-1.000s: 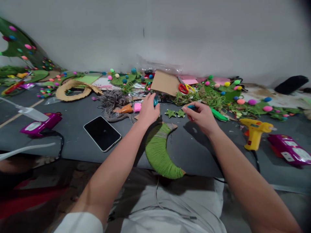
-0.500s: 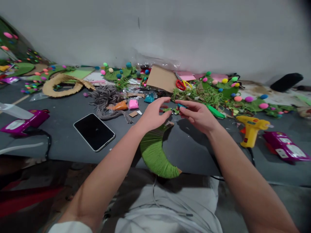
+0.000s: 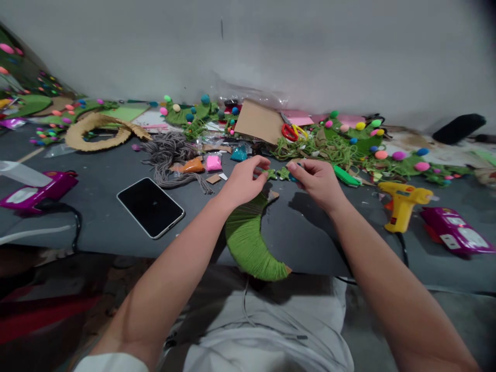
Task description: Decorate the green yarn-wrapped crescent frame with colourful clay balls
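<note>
My left hand (image 3: 249,178) is over the upper end of a crescent wrapped in green yarn (image 3: 251,243), its thumb and fingers curved apart with nothing seen between them. The crescent lies at the table's front edge, brown board showing at its tips. My right hand (image 3: 315,181) is closed in a pinch around a small blue lump (image 3: 293,179), mostly hidden by the fingers. Small green decorated pieces (image 3: 278,174) lie on the table between my two hands.
A phone (image 3: 151,207) and grey yarn (image 3: 170,155) lie left, near orange and pink packets (image 3: 213,163). Red-and-yellow scissors (image 3: 292,132) rest behind. At right are a green cutter (image 3: 346,176), a yellow glue gun (image 3: 403,201) and a purple tool (image 3: 457,230).
My right hand has turned and its fingers have curled in around the blue lump, covering more of it. My left hand has barely moved; the crescent stays in place.
</note>
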Action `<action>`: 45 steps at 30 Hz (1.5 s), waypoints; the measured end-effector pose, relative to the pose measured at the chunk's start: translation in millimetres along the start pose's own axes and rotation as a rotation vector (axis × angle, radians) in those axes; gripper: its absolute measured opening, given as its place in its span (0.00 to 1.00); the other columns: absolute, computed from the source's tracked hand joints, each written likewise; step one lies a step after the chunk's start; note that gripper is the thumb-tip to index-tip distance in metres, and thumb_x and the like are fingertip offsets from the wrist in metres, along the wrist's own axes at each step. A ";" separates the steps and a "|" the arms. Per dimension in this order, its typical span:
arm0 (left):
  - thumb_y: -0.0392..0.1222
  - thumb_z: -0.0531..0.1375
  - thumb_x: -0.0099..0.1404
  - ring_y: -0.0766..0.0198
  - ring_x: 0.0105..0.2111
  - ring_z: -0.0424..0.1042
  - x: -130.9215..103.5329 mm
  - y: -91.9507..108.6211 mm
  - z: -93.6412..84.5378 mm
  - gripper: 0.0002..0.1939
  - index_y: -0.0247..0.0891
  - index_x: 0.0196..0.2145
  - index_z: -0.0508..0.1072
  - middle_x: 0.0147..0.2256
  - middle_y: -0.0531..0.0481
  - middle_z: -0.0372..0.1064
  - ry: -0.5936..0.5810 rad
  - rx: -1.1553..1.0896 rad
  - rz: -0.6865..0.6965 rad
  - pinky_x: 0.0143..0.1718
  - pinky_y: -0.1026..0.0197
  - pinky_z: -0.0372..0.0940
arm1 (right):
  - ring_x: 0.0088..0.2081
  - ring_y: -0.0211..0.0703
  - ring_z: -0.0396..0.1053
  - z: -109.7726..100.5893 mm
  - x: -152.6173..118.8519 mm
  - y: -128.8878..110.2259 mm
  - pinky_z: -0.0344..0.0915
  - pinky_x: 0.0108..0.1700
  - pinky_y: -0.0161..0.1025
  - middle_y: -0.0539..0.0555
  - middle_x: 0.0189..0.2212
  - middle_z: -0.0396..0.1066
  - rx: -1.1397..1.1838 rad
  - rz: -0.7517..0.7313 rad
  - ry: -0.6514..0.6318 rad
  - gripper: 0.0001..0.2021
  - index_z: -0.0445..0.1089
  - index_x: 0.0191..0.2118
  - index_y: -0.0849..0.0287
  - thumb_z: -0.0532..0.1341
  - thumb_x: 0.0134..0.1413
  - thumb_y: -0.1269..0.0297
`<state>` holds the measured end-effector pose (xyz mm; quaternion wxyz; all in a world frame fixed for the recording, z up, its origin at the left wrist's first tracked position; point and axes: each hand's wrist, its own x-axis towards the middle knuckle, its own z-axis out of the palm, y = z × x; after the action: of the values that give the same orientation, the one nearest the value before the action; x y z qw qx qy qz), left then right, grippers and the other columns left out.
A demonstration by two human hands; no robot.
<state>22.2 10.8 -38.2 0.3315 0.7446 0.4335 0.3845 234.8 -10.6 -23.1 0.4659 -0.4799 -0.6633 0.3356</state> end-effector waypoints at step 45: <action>0.45 0.72 0.61 0.59 0.45 0.81 8.0 1.0 -14.1 0.22 0.39 0.53 0.81 0.50 0.44 0.81 0.155 -0.472 -0.008 0.52 0.53 0.75 | 0.28 0.37 0.64 3.6 -4.2 -2.8 0.62 0.31 0.38 0.52 0.34 0.74 0.032 -0.048 -0.162 0.22 0.78 0.55 0.60 0.68 0.56 0.57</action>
<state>13.0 19.9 -28.2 0.4634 0.6131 0.3590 0.5296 230.9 -15.4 -23.1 0.4265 -0.4275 -0.7047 0.3726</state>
